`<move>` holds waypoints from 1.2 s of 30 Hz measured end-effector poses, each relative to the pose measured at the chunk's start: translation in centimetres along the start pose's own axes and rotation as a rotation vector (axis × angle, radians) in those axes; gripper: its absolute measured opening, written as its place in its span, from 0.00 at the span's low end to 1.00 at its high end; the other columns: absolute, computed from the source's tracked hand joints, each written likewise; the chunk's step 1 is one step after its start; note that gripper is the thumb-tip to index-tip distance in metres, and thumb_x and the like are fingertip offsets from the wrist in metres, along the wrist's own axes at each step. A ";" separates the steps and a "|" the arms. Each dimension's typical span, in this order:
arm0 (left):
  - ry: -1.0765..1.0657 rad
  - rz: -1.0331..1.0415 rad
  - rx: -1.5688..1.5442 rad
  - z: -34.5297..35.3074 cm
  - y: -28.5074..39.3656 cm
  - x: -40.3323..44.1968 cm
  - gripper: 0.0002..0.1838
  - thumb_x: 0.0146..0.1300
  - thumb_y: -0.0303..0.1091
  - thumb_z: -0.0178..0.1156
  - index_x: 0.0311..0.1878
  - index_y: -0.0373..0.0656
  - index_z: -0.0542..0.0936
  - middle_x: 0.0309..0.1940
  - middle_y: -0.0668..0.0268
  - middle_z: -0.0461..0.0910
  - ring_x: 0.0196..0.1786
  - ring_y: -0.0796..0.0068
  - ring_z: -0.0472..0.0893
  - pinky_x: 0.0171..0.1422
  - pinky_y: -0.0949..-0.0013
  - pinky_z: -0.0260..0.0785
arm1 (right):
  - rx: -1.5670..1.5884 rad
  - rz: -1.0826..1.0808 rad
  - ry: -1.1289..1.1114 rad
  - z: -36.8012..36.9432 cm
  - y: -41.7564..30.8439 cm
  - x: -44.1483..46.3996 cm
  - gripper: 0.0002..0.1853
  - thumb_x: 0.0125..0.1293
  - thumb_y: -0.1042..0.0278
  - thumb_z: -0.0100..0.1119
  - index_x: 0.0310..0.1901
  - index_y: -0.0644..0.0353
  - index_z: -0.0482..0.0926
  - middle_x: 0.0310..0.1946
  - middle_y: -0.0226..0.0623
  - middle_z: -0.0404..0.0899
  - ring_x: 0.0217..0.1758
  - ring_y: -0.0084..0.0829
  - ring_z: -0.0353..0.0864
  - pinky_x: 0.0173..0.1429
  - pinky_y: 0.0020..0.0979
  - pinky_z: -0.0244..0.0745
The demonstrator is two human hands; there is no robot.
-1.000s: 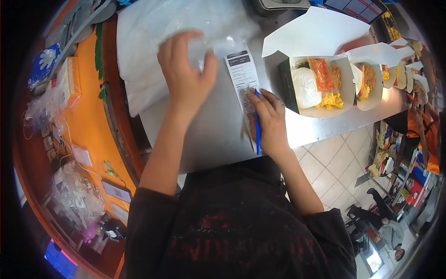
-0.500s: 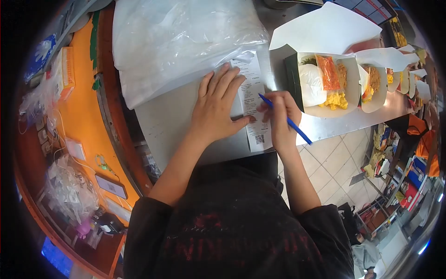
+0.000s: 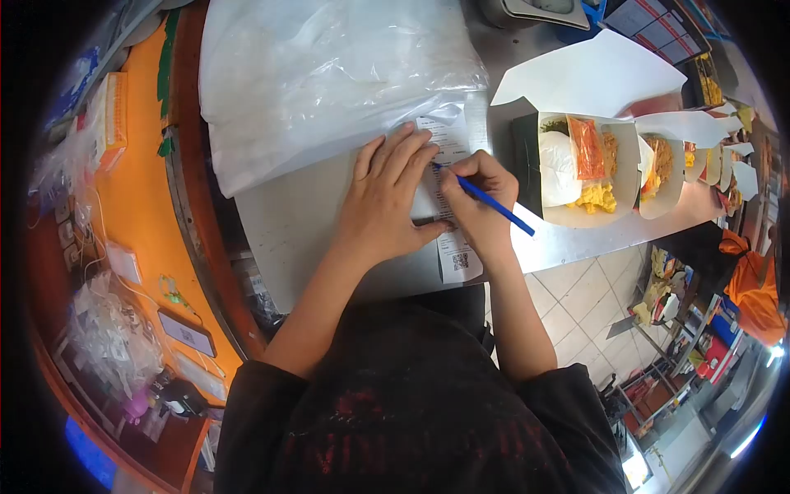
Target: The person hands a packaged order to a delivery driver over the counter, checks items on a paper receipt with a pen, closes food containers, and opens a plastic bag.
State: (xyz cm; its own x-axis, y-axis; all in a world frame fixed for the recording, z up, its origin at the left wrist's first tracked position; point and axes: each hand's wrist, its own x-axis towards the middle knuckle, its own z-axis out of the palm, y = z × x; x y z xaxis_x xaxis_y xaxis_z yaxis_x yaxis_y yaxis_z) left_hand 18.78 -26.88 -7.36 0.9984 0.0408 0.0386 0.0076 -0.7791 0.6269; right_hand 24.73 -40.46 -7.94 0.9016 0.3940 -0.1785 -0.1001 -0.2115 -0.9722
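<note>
A long printed receipt (image 3: 453,247) with a QR code at its near end lies on the metal counter (image 3: 309,222). My left hand (image 3: 387,198) rests flat along the receipt's left edge, fingers stretched out. In my right hand (image 3: 479,206) a blue pen (image 3: 500,207) is pinched, its tip down at the receipt's middle. My right hand covers part of the print. Above my left fingertips, a large clear plastic bag of white items (image 3: 329,82) overlaps the counter and borders the receipt's far end.
Right of my hands stand several open food boxes in a row; the nearest box (image 3: 527,160) holds rice, a red sauce packet (image 3: 586,148) and yellow egg. A phone (image 3: 186,332) and crumpled plastic bags (image 3: 115,333) lie on the orange shelf at left.
My right hand has moved left with the pen, bringing its tip onto the receipt near my left fingers. My left hand stays nearly in place; the view has shifted slightly.
</note>
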 end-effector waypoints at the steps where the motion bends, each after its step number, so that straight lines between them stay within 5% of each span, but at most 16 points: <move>1: -0.008 0.002 0.004 0.0 0.0 0.0 0.44 0.33 0.46 0.74 0.58 0.43 0.68 0.62 0.66 0.64 0.70 0.68 0.56 0.73 0.58 0.43 | -0.032 0.010 -0.026 0.0 -0.1 0.0 0.06 0.54 0.81 0.59 0.24 0.64 0.72 0.22 0.26 0.72 0.24 0.11 0.66 0.29 0.17 0.62; 9: 0.005 0.004 -0.014 0.0 0.0 0.0 0.45 0.33 0.46 0.74 0.58 0.43 0.68 0.61 0.66 0.64 0.70 0.68 0.57 0.73 0.58 0.43 | 0.055 0.009 0.257 -0.4 0.2 -0.3 0.08 0.56 0.81 0.57 0.23 0.62 0.70 0.20 0.28 0.73 0.22 0.12 0.68 0.27 0.16 0.63; 15: -0.003 0.009 -0.012 0.1 0.0 0.0 0.44 0.33 0.46 0.73 0.58 0.43 0.68 0.61 0.66 0.64 0.70 0.68 0.56 0.73 0.57 0.43 | 0.025 0.039 0.128 -0.5 0.0 -0.2 0.08 0.54 0.80 0.59 0.22 0.64 0.70 0.17 0.27 0.70 0.22 0.12 0.67 0.25 0.19 0.62; 18: 0.001 0.008 0.002 0.1 -0.1 0.1 0.44 0.33 0.47 0.73 0.58 0.43 0.68 0.61 0.66 0.64 0.69 0.68 0.57 0.73 0.57 0.43 | -0.302 -0.103 0.335 0.2 -1.0 -0.5 0.09 0.54 0.79 0.60 0.22 0.64 0.69 0.16 0.32 0.70 0.20 0.15 0.68 0.25 0.21 0.63; 20: -0.009 0.010 0.017 0.1 -0.1 0.0 0.44 0.33 0.47 0.73 0.58 0.43 0.68 0.61 0.66 0.64 0.69 0.68 0.57 0.73 0.57 0.43 | -0.117 0.017 0.120 0.3 -0.8 -0.8 0.07 0.56 0.79 0.59 0.24 0.65 0.71 0.17 0.27 0.72 0.22 0.11 0.67 0.26 0.17 0.62; 24: -0.007 0.011 0.001 0.0 -0.1 0.1 0.44 0.33 0.47 0.73 0.58 0.44 0.69 0.61 0.66 0.64 0.69 0.68 0.57 0.73 0.57 0.44 | -0.231 -0.096 0.277 0.7 -0.7 -1.1 0.07 0.56 0.79 0.59 0.24 0.65 0.71 0.17 0.28 0.72 0.23 0.11 0.68 0.26 0.17 0.62; 26: -0.009 0.021 0.044 0.0 -0.1 0.1 0.43 0.34 0.47 0.73 0.57 0.44 0.69 0.61 0.66 0.64 0.69 0.68 0.57 0.72 0.57 0.44 | -0.207 0.000 0.177 0.9 -1.0 -1.4 0.08 0.53 0.79 0.59 0.23 0.64 0.69 0.15 0.38 0.70 0.17 0.23 0.68 0.24 0.25 0.65; 30: -0.002 0.014 0.006 -0.1 0.2 0.1 0.43 0.34 0.47 0.73 0.57 0.44 0.69 0.61 0.65 0.64 0.69 0.67 0.57 0.72 0.57 0.44 | -0.199 -0.172 0.391 -0.9 -3.2 -2.6 0.07 0.53 0.79 0.59 0.25 0.63 0.69 0.17 0.33 0.70 0.19 0.21 0.68 0.26 0.24 0.65; 34: 0.006 0.021 0.004 -0.1 0.3 0.2 0.38 0.36 0.47 0.73 0.51 0.43 0.70 0.62 0.63 0.64 0.69 0.64 0.57 0.72 0.56 0.44 | -0.242 -0.495 0.435 -5.7 -2.8 -4.4 0.05 0.58 0.76 0.42 0.33 0.67 0.69 0.29 0.41 0.72 0.28 0.24 0.71 0.30 0.21 0.66; 36: 0.012 0.036 0.005 0.0 0.1 0.2 0.36 0.36 0.47 0.73 0.49 0.42 0.70 0.62 0.61 0.64 0.69 0.62 0.57 0.72 0.55 0.44 | -0.062 -0.334 0.615 -7.3 -2.4 -6.1 0.12 0.57 0.79 0.37 0.43 0.66 0.67 0.31 0.39 0.71 0.26 0.23 0.71 0.28 0.18 0.65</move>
State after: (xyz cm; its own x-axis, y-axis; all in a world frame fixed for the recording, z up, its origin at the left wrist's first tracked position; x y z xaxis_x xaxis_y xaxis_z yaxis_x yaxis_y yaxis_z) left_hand 18.95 -26.97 -7.33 0.9973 0.0202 0.0709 -0.0283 -0.7834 0.6208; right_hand 22.60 -48.88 -3.38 0.9561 -0.1267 0.2642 0.2317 -0.2255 -0.9463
